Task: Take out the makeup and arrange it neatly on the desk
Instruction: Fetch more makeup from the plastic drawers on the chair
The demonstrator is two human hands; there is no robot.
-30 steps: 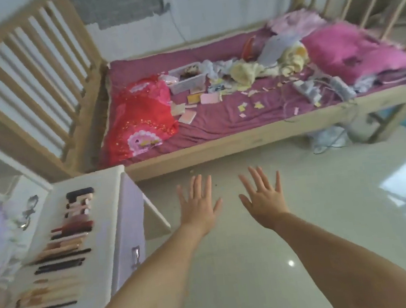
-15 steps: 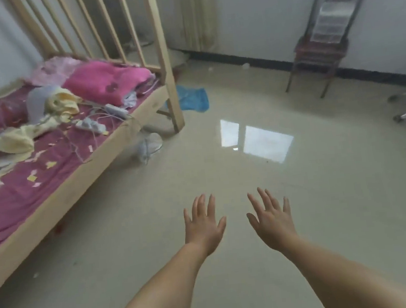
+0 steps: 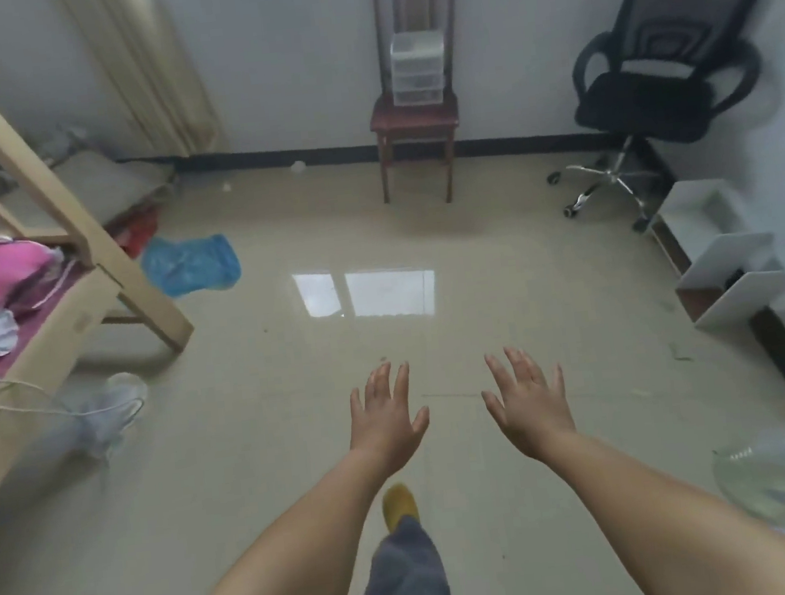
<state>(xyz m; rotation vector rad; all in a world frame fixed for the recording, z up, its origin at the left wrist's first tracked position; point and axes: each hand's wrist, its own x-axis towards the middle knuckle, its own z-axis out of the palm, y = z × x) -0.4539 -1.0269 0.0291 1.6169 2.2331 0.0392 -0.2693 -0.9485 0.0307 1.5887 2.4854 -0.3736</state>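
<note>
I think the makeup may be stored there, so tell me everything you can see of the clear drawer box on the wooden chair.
The clear drawer box is a small unit of see-through, whitish plastic with stacked drawers, all seemingly pushed in; the blur hides their count and contents. It stands upright on the seat of the dark red-brown wooden chair, close against the chair's slatted back, by the far wall. Nothing rests on top of it, and neither hand is near it.

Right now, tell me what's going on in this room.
A person is walking across the tiled floor with both arms stretched out. The left hand and right hand are open, fingers spread, holding nothing. Ahead, a small clear drawer unit sits on a wooden chair by the wall, beside a black office chair. No makeup or desk is in view.
</note>
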